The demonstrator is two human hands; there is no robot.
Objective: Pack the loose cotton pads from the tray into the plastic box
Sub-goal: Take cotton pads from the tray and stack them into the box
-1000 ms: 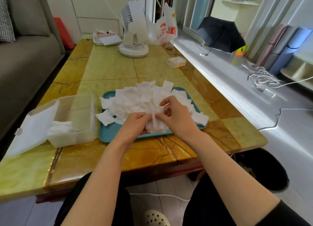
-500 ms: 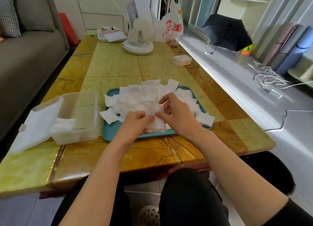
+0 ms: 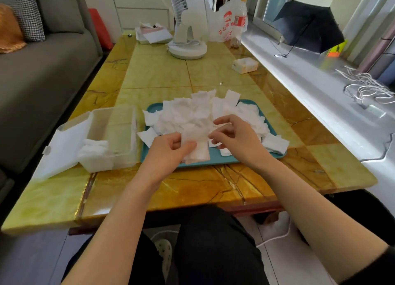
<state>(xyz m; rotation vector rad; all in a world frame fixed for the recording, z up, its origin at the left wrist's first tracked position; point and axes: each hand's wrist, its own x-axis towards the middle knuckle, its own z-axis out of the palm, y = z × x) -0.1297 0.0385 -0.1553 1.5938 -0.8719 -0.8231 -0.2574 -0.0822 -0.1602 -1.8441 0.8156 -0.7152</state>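
A teal tray (image 3: 245, 158) on the marble table holds a loose heap of white cotton pads (image 3: 192, 114). Over the tray's near edge my left hand (image 3: 168, 152) grips a small stack of pads (image 3: 197, 150) between thumb and fingers. My right hand (image 3: 233, 135) hovers just right of that stack with its fingers curled, pinching the stack's upper right edge. Left of the tray stands the clear plastic box (image 3: 119, 135), its white lid (image 3: 62, 150) hinged open to the left. A few pads (image 3: 94, 150) lie in the box's near end.
A white desk fan (image 3: 188, 28), a plastic bag and a bottle (image 3: 239, 22) stand at the table's far end, with a small white box (image 3: 244, 65) at the right. A grey sofa (image 3: 38, 71) runs along the left. My knee (image 3: 213, 242) is below the table's near edge.
Both hands have lifted slightly with the stack of pads and drawn a little apart. The camera has tilted, showing more of my legs.
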